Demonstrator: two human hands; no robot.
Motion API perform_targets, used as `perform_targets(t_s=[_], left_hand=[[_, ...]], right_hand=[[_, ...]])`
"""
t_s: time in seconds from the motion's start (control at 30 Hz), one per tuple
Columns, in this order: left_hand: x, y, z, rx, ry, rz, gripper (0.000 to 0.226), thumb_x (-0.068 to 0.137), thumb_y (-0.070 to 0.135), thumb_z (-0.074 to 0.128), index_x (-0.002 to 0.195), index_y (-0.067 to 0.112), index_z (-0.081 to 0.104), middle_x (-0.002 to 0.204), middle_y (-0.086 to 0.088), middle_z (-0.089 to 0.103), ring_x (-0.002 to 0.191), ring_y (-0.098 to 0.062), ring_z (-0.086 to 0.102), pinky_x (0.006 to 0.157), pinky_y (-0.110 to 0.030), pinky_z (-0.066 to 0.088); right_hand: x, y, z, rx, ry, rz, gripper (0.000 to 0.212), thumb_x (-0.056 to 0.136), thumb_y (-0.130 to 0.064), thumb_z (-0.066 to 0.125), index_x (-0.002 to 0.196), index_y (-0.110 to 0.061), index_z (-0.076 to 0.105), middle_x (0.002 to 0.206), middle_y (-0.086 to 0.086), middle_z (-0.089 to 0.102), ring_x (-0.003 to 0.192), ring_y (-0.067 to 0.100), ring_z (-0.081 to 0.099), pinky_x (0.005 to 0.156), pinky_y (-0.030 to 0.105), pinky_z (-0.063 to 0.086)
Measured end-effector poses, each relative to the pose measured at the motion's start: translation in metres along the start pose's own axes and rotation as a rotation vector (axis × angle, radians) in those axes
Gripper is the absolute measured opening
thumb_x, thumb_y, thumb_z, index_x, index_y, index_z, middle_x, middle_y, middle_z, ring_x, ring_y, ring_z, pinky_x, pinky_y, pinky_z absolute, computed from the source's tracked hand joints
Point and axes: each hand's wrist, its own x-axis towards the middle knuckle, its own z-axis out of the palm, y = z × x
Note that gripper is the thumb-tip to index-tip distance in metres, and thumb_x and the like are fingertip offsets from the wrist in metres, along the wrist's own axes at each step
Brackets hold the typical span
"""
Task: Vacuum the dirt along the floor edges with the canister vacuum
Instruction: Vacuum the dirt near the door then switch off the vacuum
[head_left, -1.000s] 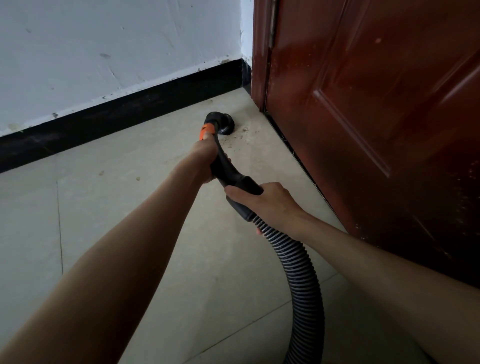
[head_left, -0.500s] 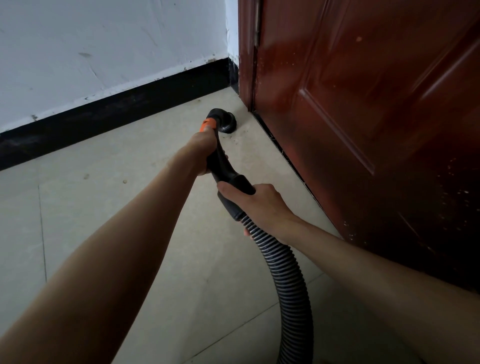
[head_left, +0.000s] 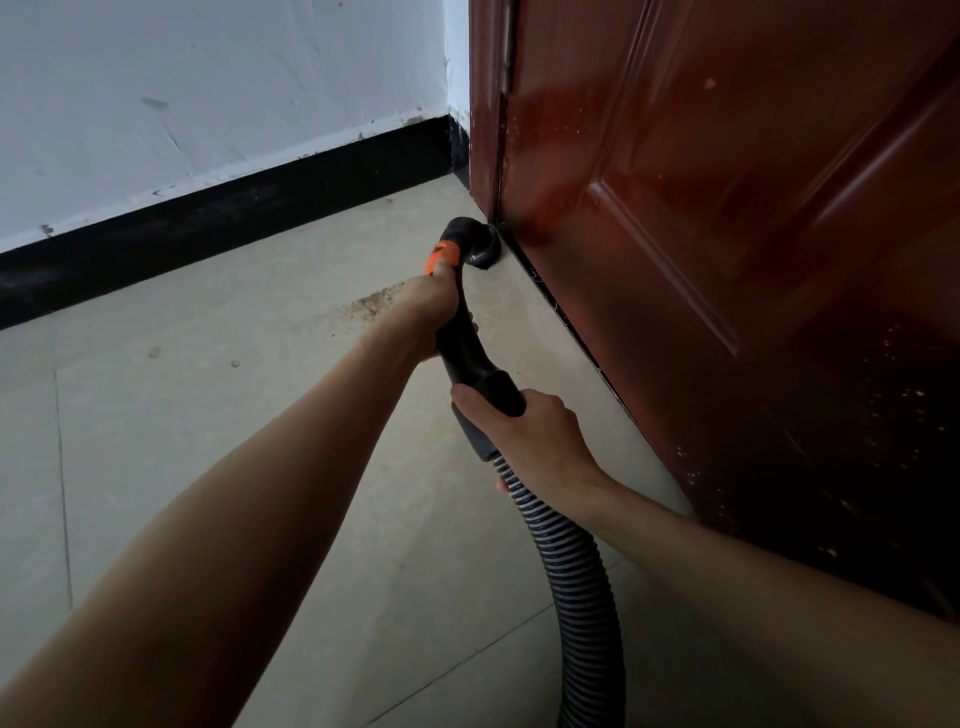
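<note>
Against the glossy door (head_left: 727, 260), both hands grip the ribbed hose's (head_left: 582, 597) curved handle (head_left: 467, 353).

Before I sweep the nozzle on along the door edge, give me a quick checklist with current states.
1. Left hand grips the vacuum handle near the orange collar: ok.
2. Right hand holds the cuff where the ribbed hose joins: ok.
3. Nozzle down at the foot of the red door: ok.
4. Dirt patch on the tiled floor cleared: not ok, it lies left of the nozzle.
5. Suction running: cannot tell.
</note>
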Motion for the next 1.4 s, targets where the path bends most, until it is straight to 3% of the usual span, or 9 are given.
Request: perform_targets(t_s=[0.23,0.37,0.6,0.77,0.87,0.93,1.07,1.27,1.4], left_hand=[[0.01,0.007,0.009,0.016,0.049,0.046,0.057,0.102,0.045,0.029,0.132,-0.002,0.04,0.079,-0.01,0.052,0.061,-0.019,0.055,0.047,-0.028,0.043],[0.007,0.004,0.004,0.023,0.035,0.023,0.057,0.101,0.049,0.033,0.129,0.0,0.041,0.082,-0.01,0.054,0.064,-0.019,0.057,0.045,-0.027,0.044],[-0.008,-0.022,0.0,-0.124,-0.138,0.023,0.057,0.099,0.05,0.037,0.132,0.002,0.039,0.106,-0.012,0.053,0.092,-0.023,0.055,0.069,-0.033,0.047],[-0.024,-0.033,0.014,-0.277,-0.317,0.059,0.042,0.1,0.043,0.04,0.099,0.003,0.052,0.085,-0.007,0.056,0.075,-0.017,0.057,0.064,-0.027,0.051],[-0.035,-0.034,0.029,-0.367,-0.411,0.075,0.039,0.102,0.036,0.04,0.088,0.003,0.053,0.078,-0.006,0.06,0.062,-0.012,0.063,0.055,-0.021,0.054],[-0.04,-0.031,0.038,-0.38,-0.406,0.113,0.038,0.103,0.033,0.04,0.098,-0.002,0.055,0.074,-0.005,0.059,0.054,-0.01,0.063,0.051,-0.017,0.052],[-0.04,-0.018,0.054,-0.19,-0.331,0.194,0.042,0.102,0.027,0.038,0.124,-0.006,0.052,0.111,-0.021,0.062,0.094,-0.027,0.06,0.087,-0.035,0.05],[-0.027,-0.021,0.066,0.05,-0.228,0.232,0.046,0.101,0.027,0.037,0.129,-0.009,0.045,0.124,-0.023,0.054,0.11,-0.033,0.056,0.082,-0.034,0.044],[-0.027,-0.022,0.067,0.106,-0.26,0.221,0.049,0.101,0.031,0.04,0.13,-0.008,0.045,0.129,-0.025,0.052,0.113,-0.036,0.057,0.088,-0.04,0.049]], right_hand=[[0.017,0.001,-0.005,0.001,-0.019,0.015,0.042,0.084,-0.054,0.065,0.08,-0.014,0.054,0.07,0.004,0.061,0.056,0.017,0.062,0.059,0.032,0.056],[0.01,0.002,0.0,0.126,-0.044,0.046,0.041,0.083,-0.05,0.068,0.08,-0.011,0.056,0.065,0.004,0.059,0.042,0.01,0.058,0.045,0.022,0.05],[-0.018,0.014,-0.009,0.248,-0.072,0.077,0.044,0.078,-0.048,0.071,0.077,-0.006,0.058,0.051,-0.003,0.057,0.041,0.015,0.055,0.043,0.023,0.046],[-0.036,0.02,-0.025,0.347,-0.045,0.125,0.07,0.053,-0.068,0.064,0.076,-0.003,0.061,0.053,0.006,0.06,0.04,0.017,0.055,0.04,0.021,0.045],[-0.039,0.022,-0.029,0.454,-0.029,0.156,0.07,0.058,-0.068,0.062,0.083,-0.003,0.063,0.059,0.009,0.061,0.041,0.017,0.054,0.039,0.024,0.043],[-0.04,0.023,-0.03,0.551,-0.069,0.172,0.063,0.065,-0.066,0.059,0.087,-0.007,0.062,0.064,0.011,0.061,0.042,0.017,0.054,0.039,0.023,0.044],[-0.042,0.026,-0.028,0.679,-0.142,0.171,0.056,0.076,-0.065,0.051,0.085,-0.011,0.063,0.067,0.009,0.062,0.045,0.017,0.056,0.042,0.023,0.047],[-0.047,0.033,-0.016,0.208,0.275,0.04,0.076,0.057,-0.073,0.062,0.099,-0.009,0.057,0.061,0.004,0.061,0.048,0.022,0.06,0.048,0.031,0.047],[-0.048,0.037,-0.013,0.254,0.324,0.057,0.048,0.082,-0.058,0.061,0.093,-0.011,0.057,0.053,-0.001,0.058,0.041,0.019,0.056,0.042,0.027,0.045]])
